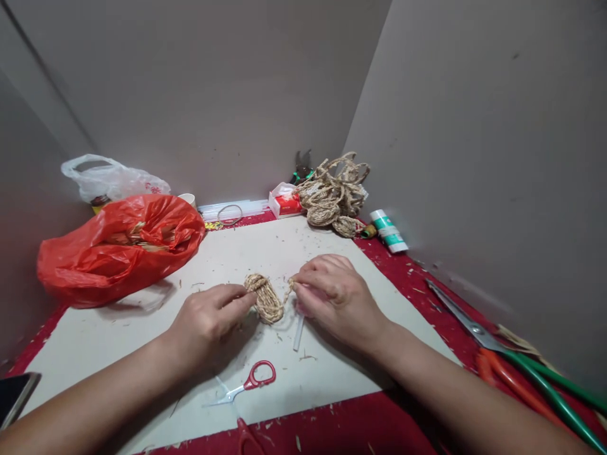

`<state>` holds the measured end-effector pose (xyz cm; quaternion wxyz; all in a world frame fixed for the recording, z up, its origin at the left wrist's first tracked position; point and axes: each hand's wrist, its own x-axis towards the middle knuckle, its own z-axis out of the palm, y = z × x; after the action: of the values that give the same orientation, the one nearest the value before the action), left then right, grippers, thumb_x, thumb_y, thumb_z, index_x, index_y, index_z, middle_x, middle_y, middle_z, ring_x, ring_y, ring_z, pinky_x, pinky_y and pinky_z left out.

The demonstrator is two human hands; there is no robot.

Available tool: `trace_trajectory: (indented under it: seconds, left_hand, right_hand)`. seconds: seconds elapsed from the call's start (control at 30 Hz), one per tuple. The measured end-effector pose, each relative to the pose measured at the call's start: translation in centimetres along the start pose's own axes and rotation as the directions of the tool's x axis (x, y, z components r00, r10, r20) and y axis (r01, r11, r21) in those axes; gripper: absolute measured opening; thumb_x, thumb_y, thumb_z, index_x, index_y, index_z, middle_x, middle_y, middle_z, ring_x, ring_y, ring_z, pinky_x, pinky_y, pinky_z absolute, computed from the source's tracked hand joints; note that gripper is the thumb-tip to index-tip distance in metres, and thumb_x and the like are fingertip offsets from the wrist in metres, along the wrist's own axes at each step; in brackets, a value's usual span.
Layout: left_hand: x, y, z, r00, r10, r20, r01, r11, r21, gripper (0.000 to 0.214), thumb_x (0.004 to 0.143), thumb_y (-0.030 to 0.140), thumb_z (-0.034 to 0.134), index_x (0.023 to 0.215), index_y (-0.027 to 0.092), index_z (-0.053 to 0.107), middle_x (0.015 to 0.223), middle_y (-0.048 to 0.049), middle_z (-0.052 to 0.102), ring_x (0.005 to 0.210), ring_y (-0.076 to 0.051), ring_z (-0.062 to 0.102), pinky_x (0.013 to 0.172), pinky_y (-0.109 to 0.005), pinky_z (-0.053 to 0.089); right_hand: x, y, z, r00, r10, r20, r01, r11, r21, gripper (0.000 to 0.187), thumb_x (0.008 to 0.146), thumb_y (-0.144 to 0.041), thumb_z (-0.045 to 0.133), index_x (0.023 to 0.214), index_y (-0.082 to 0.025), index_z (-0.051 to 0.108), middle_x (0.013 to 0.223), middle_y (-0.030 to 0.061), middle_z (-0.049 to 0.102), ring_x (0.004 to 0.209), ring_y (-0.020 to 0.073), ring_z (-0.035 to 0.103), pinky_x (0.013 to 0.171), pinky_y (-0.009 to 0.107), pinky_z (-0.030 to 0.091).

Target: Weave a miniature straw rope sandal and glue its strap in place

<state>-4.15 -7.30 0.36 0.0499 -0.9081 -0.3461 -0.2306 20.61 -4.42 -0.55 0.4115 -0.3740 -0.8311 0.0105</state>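
My left hand [206, 319] pinches the left side of a small oval piece of coiled, braided straw cord [266, 300], holding it just above the white sheet. A short free end of the cord [287, 289] runs off its right side. My right hand [339, 300] has that end between thumb and forefinger. Below the right hand a white translucent stick [298, 333] points down; whether the hand grips it or it lies on the sheet, I cannot tell. Red-handled small scissors [258, 375] lie spread nearer to me.
Back left sits a red plastic bag [118, 272] of straw. At the back are translucent sticks [237, 208], a tissue pack [286, 203] and a heap of braided cord [327, 196]. Large shears [478, 332] and a white-green roll [389, 231] lie right. A phone [16, 395] is lower left.
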Motion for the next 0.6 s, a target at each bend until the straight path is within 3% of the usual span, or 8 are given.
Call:
trace_trajectory:
  seconds: [0.13, 0.27, 0.4, 0.6]
  left_hand:
    - [-0.4, 0.0, 0.9, 0.986, 0.167, 0.006, -0.167, 0.986, 0.010, 0.031, 0.088, 0.011, 0.051, 0.116, 0.010, 0.064, 0.113, -0.0221, 0.068, 0.099, -0.027, 0.066, 0.079, -0.037, 0.056]
    - [-0.1, -0.2, 1.8, 0.979, 0.206, -0.011, -0.205, 0.977, 0.056, 0.025, 0.092, 0.015, 0.047, 0.109, 0.007, 0.065, 0.105, -0.0218, 0.070, 0.089, -0.026, 0.069, 0.070, -0.037, 0.059]
    - [0.2, -0.5, 2.4, 0.975, 0.206, -0.089, -0.202, 0.978, 0.047, 0.025, 0.095, 0.015, 0.042, 0.102, 0.006, 0.064, 0.098, -0.0191, 0.070, 0.082, -0.022, 0.069, 0.065, -0.034, 0.060]
    - [0.2, -0.4, 3.1, 0.993, 0.121, -0.001, -0.121, 0.992, -0.022, 0.026, 0.095, 0.013, 0.039, 0.103, 0.007, 0.063, 0.098, -0.0167, 0.068, 0.082, -0.022, 0.068, 0.065, -0.034, 0.060]
  right_hand:
    - [-0.3, 0.0, 0.8, 0.978, -0.037, 0.206, 0.048, 0.998, -0.050, 0.017, 0.087, -0.013, 0.058, 0.076, -0.018, 0.071, 0.079, 0.0049, 0.065, 0.080, 0.0202, 0.055, 0.080, 0.037, 0.038]
    - [-0.1, 0.2, 1.4, 0.943, -0.067, 0.327, 0.109, 0.987, -0.114, 0.017, 0.088, -0.015, 0.059, 0.078, -0.018, 0.072, 0.080, 0.0056, 0.065, 0.082, 0.0207, 0.053, 0.086, 0.039, 0.035]
    - [0.1, 0.4, 2.0, 0.930, -0.075, 0.359, 0.146, 0.974, -0.175, 0.016, 0.087, -0.016, 0.061, 0.075, -0.018, 0.072, 0.079, 0.0053, 0.065, 0.081, 0.0206, 0.053, 0.090, 0.040, 0.033]
    - [0.0, 0.5, 2.3, 0.922, -0.069, 0.381, 0.155, 0.967, -0.202, 0.019, 0.089, -0.018, 0.059, 0.077, -0.019, 0.072, 0.078, 0.0051, 0.065, 0.080, 0.0207, 0.053, 0.089, 0.040, 0.033]
